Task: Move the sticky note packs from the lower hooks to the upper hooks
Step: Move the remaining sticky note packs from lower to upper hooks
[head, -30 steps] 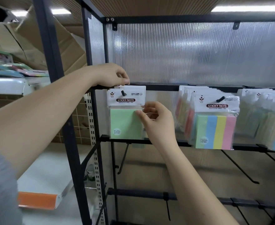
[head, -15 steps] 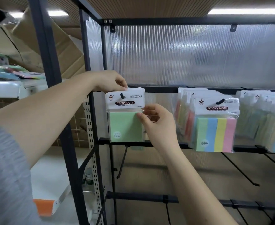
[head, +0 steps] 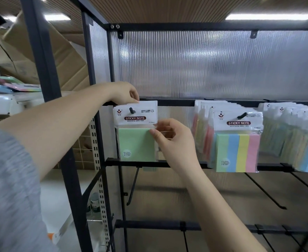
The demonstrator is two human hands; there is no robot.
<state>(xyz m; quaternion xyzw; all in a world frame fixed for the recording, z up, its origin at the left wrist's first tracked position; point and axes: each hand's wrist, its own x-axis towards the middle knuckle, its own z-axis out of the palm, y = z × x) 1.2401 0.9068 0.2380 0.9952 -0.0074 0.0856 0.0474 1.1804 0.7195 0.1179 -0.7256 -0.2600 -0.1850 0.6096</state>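
The rack frame [head: 113,163] is matt black metal, and its back panel [head: 204,64] is ribbed translucent plastic with a soft shine. The green sticky note pack [head: 136,132] has a glossy clear plastic wrap over matt paper; the sleeve [head: 7,188] is grey soft cloth.

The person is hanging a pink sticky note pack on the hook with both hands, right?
Not quite. The pack is green, not pink, as the head view shows. The rest holds: the left hand pinches its white header at the top, the right hand holds its right edge, and the black hook pokes through the hole in the header.
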